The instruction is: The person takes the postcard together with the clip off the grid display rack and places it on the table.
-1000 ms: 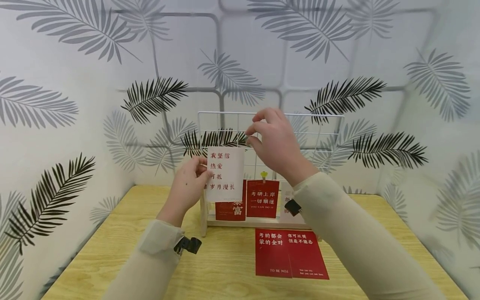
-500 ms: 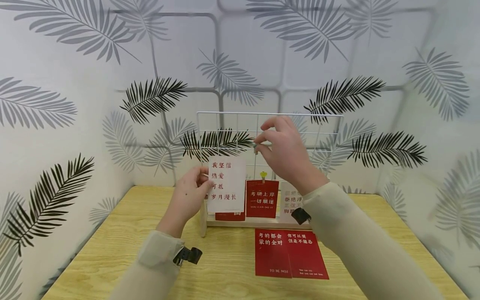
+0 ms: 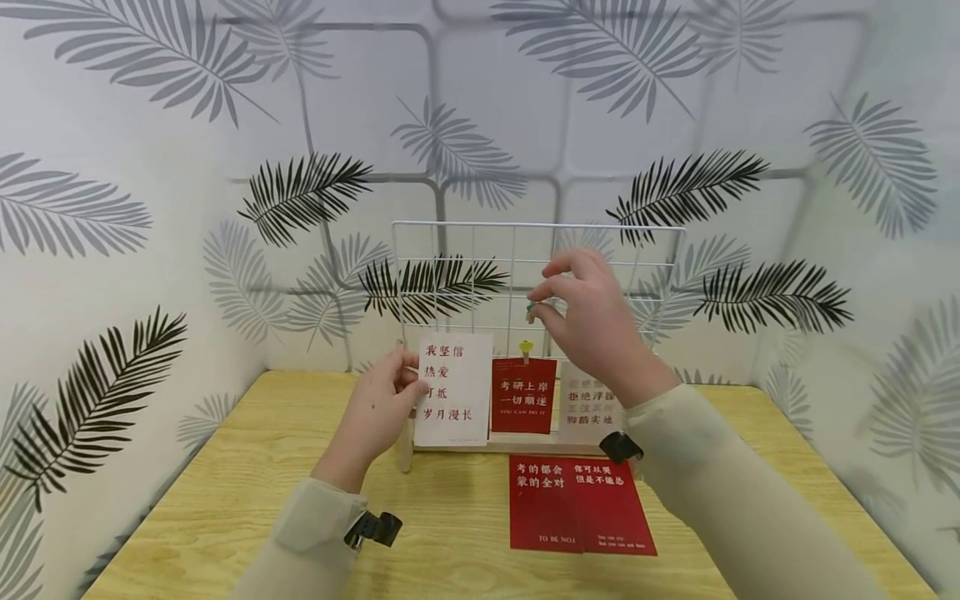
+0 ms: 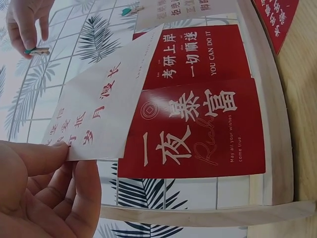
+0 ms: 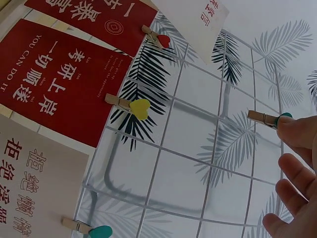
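Note:
My left hand (image 3: 378,404) pinches the left edge of a white card (image 3: 457,408) with red characters. The card stands in front of the lower left of a white wire grid rack (image 3: 600,226), and in the left wrist view it is apart from the red card (image 4: 198,144) behind it. Between right thumb and forefinger, my right hand (image 3: 596,317) pinches a small wooden clothespin (image 5: 262,118) with a green end. That hand is in front of the rack, above and right of the middle red card (image 3: 523,404).
A yellow heart clothespin (image 5: 138,108) holds the middle red card on the grid; a red heart clothespin (image 5: 157,37) holds the left one. At right, a teal-ended clothespin (image 5: 89,229) holds a pale card (image 5: 37,183). Red cards (image 3: 547,512) lie on the wooden table (image 3: 247,492).
My left hand has lowered the white card, which now hides the left red card in the head view. My right hand has moved down and to the right, still pinching the clothespin.

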Demonstrator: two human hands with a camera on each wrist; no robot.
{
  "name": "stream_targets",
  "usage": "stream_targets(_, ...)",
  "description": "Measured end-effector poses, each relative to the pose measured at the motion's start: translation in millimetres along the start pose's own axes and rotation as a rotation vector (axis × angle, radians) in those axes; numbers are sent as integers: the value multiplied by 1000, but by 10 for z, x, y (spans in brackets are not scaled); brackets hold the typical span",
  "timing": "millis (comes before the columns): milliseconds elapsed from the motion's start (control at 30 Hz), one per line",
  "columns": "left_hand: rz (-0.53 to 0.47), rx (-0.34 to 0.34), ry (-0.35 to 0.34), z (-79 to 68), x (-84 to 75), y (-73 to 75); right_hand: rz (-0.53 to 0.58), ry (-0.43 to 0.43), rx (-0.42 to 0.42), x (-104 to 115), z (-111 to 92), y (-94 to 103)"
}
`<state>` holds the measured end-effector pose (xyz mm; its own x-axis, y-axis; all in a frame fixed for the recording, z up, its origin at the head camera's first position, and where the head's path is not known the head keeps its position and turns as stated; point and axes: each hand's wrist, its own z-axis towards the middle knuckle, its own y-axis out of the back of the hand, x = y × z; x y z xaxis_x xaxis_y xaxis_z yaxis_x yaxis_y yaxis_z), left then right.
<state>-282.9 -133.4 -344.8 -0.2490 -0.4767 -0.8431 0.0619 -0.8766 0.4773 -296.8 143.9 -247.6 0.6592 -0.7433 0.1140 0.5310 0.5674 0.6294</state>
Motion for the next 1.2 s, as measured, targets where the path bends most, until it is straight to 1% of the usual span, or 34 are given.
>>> stream_targets(133, -20, 5, 13, -41, 62, -43, 17, -5, -21, -50, -95, 4)
stream_targets(367, -57, 28, 42, -131, 185, -146, 34, -69, -22, -133, -317, 68)
stream_targets(567, -60, 37, 67, -188, 280, -204, 33, -136, -10, -244, -571, 98)
stream_targets(800, -80, 65, 97, -241, 316, -230, 64, -199, -7, -438, -858, 103)
stream_targets(967, -102, 78, 103, -251, 338, -245, 86, -249, 24, -532, -998, 145)
stream_targets(1100, -108, 93, 119, -262, 394, -274, 107, -304, 73, -594, -1121, 198)
stream_targets(1200, -113, 104, 136, -281, 442, -302, 114, -334, 112, -679, -1232, 235)
